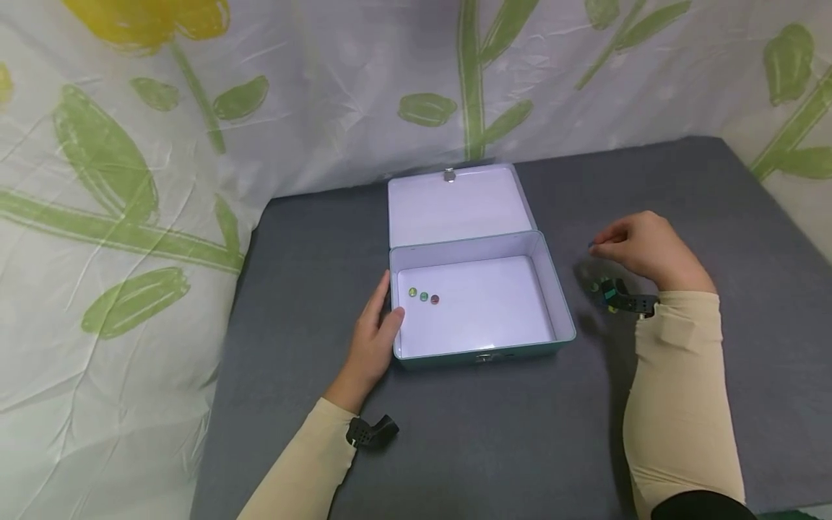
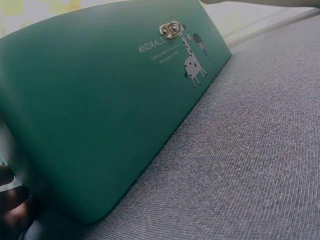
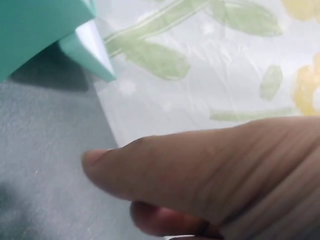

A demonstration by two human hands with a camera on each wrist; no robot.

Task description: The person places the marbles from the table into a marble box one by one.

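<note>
A green tin box [image 1: 559,345] with a white inside stands on the table, its lid [image 1: 458,206] folded back. Three small marbles lie on its floor at the left: a yellow-green marble [image 1: 412,292], a green marble [image 1: 424,296] and a reddish marble [image 1: 435,299]. My left hand [image 1: 372,343] grips the box's left wall, thumb at the rim and fingers along the outside. Right of the box, above the table, my right hand [image 1: 650,249] pinches a small dark blue marble [image 1: 591,245] between thumb and fingertips. The right wrist view shows the thumb [image 3: 150,167] but hides the marble.
Several small marbles [image 1: 594,287] lie on the grey tabletop [image 1: 474,433] under my right wrist, partly hidden by its black strap [image 1: 627,297]. A white flowered curtain [image 1: 338,94] hangs behind and to the left. The box front carries a metal clasp [image 2: 171,30].
</note>
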